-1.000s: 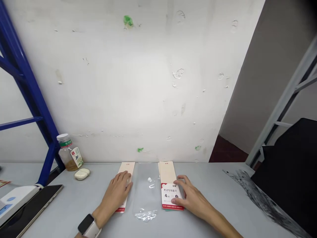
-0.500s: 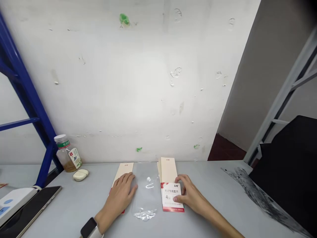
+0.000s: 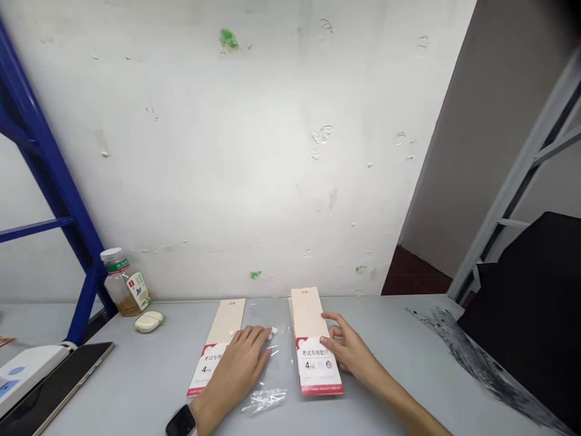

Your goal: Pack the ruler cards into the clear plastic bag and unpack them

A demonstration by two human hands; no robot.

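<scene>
My left hand (image 3: 245,362) lies over a clear plastic bag (image 3: 278,369), its fingertips beside the bag's white button. Its fingers are stretched out, and they hold nothing that I can see. Under and left of this hand lies a printed card (image 3: 227,318), cream above and white with red trim below, partly covered. My right hand (image 3: 348,350) holds the right edge of a matching card (image 3: 318,375) between thumb and fingers. That card rests over another cream card (image 3: 292,312), of which only a strip shows.
At the back left stand a jar (image 3: 124,284) with a white lid and a small cream oval case (image 3: 149,321). A phone (image 3: 63,381) lies against a white device (image 3: 27,366) at the left. Black material (image 3: 521,327) covers the right side, with a crumpled grey plastic sheet (image 3: 481,357).
My left hand has moved right onto the bag, uncovering more of the left card. The right card has shifted slightly towards me, and my right thumb sits higher on it.
</scene>
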